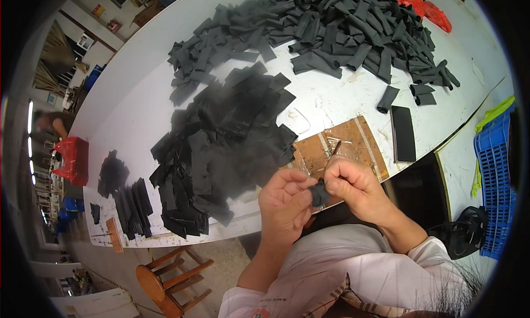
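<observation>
Both hands working close to the body, over the table's near edge: left hand [287, 203] pinching a small dark piece [319, 196] between thumb and fingers, right hand [356, 186] gripping the same piece from the other side, thumb pressed on its edge. Piece sits between the two hands, just in front of the lap, near the lower edge of a brown board [367, 146]. Thin dark pointed tool [337, 148] sticks up from above the right hand — can't tell how it is gripped. White table [464, 47] carries a big heap of flat dark strips [232, 111] left of the board, rolled dark tubes [353, 28] heaped at the far side, plus a smaller row of dark strips [132, 207] at left. Black phone [404, 134] lies right of the board, a loose dark tube [388, 99] just beyond it. Red plastic bag [425, 9] at far right of the heap. Off the table: blue basket [495, 174] at right, wooden stool [157, 282] lower left, another person [58, 123] at far left — blurry.
</observation>
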A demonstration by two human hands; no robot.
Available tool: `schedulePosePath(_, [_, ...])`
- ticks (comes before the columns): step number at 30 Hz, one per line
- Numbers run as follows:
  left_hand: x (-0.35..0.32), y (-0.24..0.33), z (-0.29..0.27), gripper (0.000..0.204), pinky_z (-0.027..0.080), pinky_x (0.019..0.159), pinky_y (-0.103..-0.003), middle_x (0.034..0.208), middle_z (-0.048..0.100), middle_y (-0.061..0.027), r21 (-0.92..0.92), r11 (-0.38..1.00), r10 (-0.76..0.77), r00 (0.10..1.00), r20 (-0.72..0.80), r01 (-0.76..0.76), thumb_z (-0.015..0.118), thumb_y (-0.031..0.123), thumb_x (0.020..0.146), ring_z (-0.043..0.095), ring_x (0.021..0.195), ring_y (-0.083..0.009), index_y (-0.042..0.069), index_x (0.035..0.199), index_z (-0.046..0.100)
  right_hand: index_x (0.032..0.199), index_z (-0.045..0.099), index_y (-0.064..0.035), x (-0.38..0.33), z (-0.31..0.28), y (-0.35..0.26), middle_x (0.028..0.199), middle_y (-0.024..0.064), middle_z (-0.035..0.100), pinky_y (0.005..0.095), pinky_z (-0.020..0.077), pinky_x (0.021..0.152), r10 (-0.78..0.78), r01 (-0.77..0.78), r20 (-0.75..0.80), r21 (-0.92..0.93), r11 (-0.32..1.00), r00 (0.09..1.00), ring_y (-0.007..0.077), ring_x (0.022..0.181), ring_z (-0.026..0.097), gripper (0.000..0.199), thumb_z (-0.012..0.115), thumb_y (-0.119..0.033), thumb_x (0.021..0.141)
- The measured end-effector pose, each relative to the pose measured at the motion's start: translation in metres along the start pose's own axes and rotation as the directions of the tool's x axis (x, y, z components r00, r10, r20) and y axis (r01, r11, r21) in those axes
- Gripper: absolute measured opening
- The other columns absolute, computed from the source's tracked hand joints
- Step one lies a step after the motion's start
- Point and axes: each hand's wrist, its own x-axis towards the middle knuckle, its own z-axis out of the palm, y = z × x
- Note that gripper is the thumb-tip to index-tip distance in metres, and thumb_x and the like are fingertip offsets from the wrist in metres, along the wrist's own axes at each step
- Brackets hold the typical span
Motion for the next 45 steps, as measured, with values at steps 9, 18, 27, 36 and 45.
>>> schedulePosePath(9, [-0.008,0.022,0.032,0.007,0.030,0.045,-0.016,0.075,0.050,-0.0050,-0.369,0.924,0.144,0.800,0.582,0.103,0.047,0.006,0.079,0.042,0.051,-0.0050,0.003,0.085,0.044,0.071,0.052,-0.0040,0.007,-0.011,-0.087,0.069,0.0081,0.047,0.0295,0.0388,0.057,-0.259,0.294,0.278,-0.091,0.951,0.925,0.0235,0.065,0.050,0.007,0.056,-0.008,0.076])
schedulePosePath(18, [0.063,-0.001,0.007,0.029,0.020,0.026,-0.017,0.074,0.059,-0.0123,-0.612,0.595,-0.414,0.851,0.322,0.521,0.036,0.002,0.082,0.028,0.030,-0.0043,-0.001,0.107,0.049,0.070,0.051,-0.0031,0.036,-0.044,0.005,0.056,-0.0022,0.040,0.0195,0.0273,0.043,0.312,-0.328,0.102,0.315,0.890,0.945,0.0054,0.050,0.034,0.021,0.051,-0.019,0.084])
schedulePosePath(27, [0.077,-0.035,-0.021,0.032,0.021,0.026,-0.016,0.078,0.060,-0.0113,-0.662,0.547,-0.383,0.856,0.346,0.512,0.035,0.001,0.080,0.030,0.030,-0.0037,-0.005,0.109,0.048,0.066,0.049,-0.0047,0.043,-0.047,0.049,0.056,-0.0016,0.040,0.0175,0.0245,0.042,0.351,-0.411,0.216,0.419,0.810,0.911,0.0053,0.047,0.032,0.024,0.053,-0.020,0.084])
schedulePosePath(36, [0.060,-0.019,0.003,0.033,0.022,0.028,-0.016,0.082,0.056,-0.0122,-0.745,0.543,-0.322,0.916,0.241,0.387,0.034,0.007,0.084,0.028,0.032,-0.0032,-0.003,0.114,0.043,0.068,0.051,-0.0040,0.062,-0.047,0.025,0.053,-0.0024,0.042,0.0180,0.0276,0.041,0.212,-0.301,0.315,0.266,0.916,0.925,0.0055,0.043,0.036,0.024,0.054,-0.022,0.083])
schedulePosePath(45, [0.053,-0.027,0.007,0.025,0.043,0.061,-0.020,0.090,0.057,-0.0066,0.560,0.680,0.432,0.876,0.216,-0.474,0.050,0.001,0.080,0.054,0.072,-0.0121,-0.002,0.105,0.050,0.073,0.052,-0.0023,0.036,-0.050,0.050,0.060,0.0009,0.049,0.0201,0.0363,0.049,0.254,-0.287,0.144,0.316,0.904,0.957,0.0085,0.054,0.046,0.020,0.051,-0.019,0.084])
